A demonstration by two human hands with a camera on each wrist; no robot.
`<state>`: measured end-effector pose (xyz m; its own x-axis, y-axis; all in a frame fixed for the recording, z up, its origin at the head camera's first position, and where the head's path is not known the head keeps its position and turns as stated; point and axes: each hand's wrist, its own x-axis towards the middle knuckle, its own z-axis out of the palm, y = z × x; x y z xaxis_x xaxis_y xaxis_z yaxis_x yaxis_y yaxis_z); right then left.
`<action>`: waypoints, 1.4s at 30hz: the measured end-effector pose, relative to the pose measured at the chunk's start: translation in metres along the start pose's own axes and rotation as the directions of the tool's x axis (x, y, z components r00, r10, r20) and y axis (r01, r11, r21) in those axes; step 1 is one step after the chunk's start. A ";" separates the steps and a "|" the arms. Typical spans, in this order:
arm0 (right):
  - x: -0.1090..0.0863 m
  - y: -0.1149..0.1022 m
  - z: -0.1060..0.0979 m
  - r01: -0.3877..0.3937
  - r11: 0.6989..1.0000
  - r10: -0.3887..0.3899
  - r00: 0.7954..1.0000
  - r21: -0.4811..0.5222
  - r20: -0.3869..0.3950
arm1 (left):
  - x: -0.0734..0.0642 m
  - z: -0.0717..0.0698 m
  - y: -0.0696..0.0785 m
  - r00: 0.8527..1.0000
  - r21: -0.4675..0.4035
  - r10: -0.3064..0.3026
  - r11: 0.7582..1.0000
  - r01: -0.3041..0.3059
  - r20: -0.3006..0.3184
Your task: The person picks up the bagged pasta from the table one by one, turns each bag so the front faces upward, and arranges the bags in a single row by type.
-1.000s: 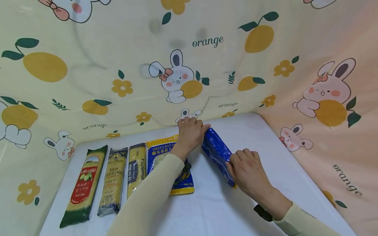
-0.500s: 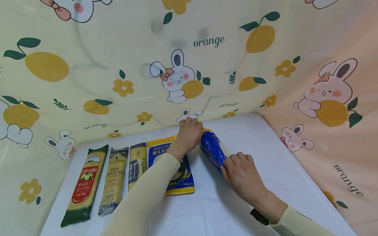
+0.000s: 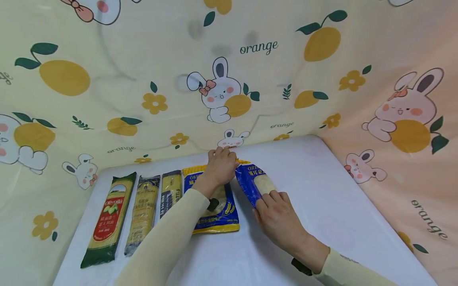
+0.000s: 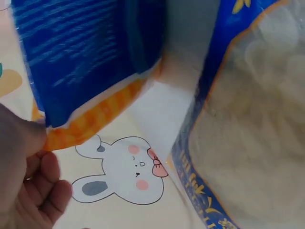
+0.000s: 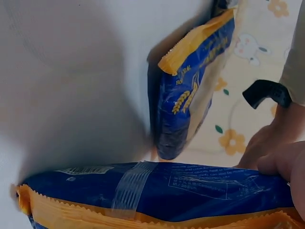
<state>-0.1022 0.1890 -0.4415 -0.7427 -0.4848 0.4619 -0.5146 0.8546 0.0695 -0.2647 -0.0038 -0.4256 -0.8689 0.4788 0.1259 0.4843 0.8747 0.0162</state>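
Observation:
In the head view, my left hand [image 3: 220, 167] pinches the yellow top edge of a blue orecchiette pasta bag [image 3: 247, 184], near its left corner. My right hand [image 3: 284, 220] grips the same bag lower down on its right side. The bag stands tilted, its front panel with a clear window partly showing. The left wrist view has thumb and fingers [image 4: 45, 183] on the yellow strip. In the right wrist view a thumb [image 5: 286, 164] lies on the printed blue side of the bag [image 5: 157, 191]. A matching pasta bag [image 3: 229, 210] lies flat under my left forearm, partly hidden.
Left of the flat bag, a spaghetti pack [image 3: 171, 184], a clear-and-gold pasta pack [image 3: 143, 214] and a green-ended Olivoilà pack [image 3: 109, 222] lie in a row on the white table [image 3: 343, 222]. A patterned cloth [image 3: 161, 71] rises behind the table and along its right side.
The held bag has turned from its narrow side so that its front lettering and window show. Both hands have shifted left with it, the right hand more. The head view has moved slightly.

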 end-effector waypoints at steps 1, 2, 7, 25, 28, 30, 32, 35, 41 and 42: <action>-0.001 0.000 0.000 -0.002 1.000 0.002 1.000 -0.002 0.001 | 0.000 0.000 0.000 1.000 -0.009 -0.010 1.000 0.010 0.008; -0.001 0.000 0.001 -0.004 1.000 0.004 1.000 -0.003 0.001 | 0.000 0.000 0.001 1.000 -0.022 -0.022 1.000 0.022 0.011; -0.005 -0.002 0.004 0.005 1.000 -0.005 1.000 0.008 -0.024 | 0.001 -0.001 0.006 0.996 -0.043 -0.082 0.996 0.082 0.020; -0.003 -0.022 0.019 0.087 0.996 -0.087 0.995 0.008 -0.052 | -0.006 0.009 -0.007 1.000 0.056 0.010 0.998 -0.009 -0.016; -0.002 -0.022 0.019 0.089 0.996 -0.089 0.995 0.000 -0.048 | -0.006 0.010 -0.007 1.000 0.044 0.011 0.999 -0.010 -0.018; -0.003 -0.023 0.019 0.093 0.996 -0.093 0.995 0.002 -0.047 | -0.006 0.010 -0.007 1.000 0.032 0.007 0.999 -0.007 -0.012; -0.003 -0.023 0.019 0.101 0.995 -0.100 0.994 0.021 -0.049 | -0.006 0.011 -0.007 1.000 0.024 0.000 1.000 0.000 -0.006; -0.005 -0.021 0.017 0.113 0.991 -0.106 0.991 0.076 -0.081 | -0.007 0.013 -0.009 1.000 0.014 -0.021 1.000 0.021 0.007; -0.016 0.006 0.016 0.053 0.990 -0.035 0.990 0.131 -0.133 | -0.013 0.015 -0.014 0.997 0.013 -0.060 0.998 0.059 0.056; -0.019 0.013 0.017 0.028 0.992 -0.014 0.993 0.124 -0.115 | -0.014 0.014 -0.015 0.995 0.017 -0.067 0.998 0.066 0.072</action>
<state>-0.1023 0.2064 -0.4647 -0.6813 -0.4721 0.5595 -0.5845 0.8109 -0.0276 -0.2614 -0.0225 -0.4418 -0.9044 0.4234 0.0529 0.4243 0.9055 0.0075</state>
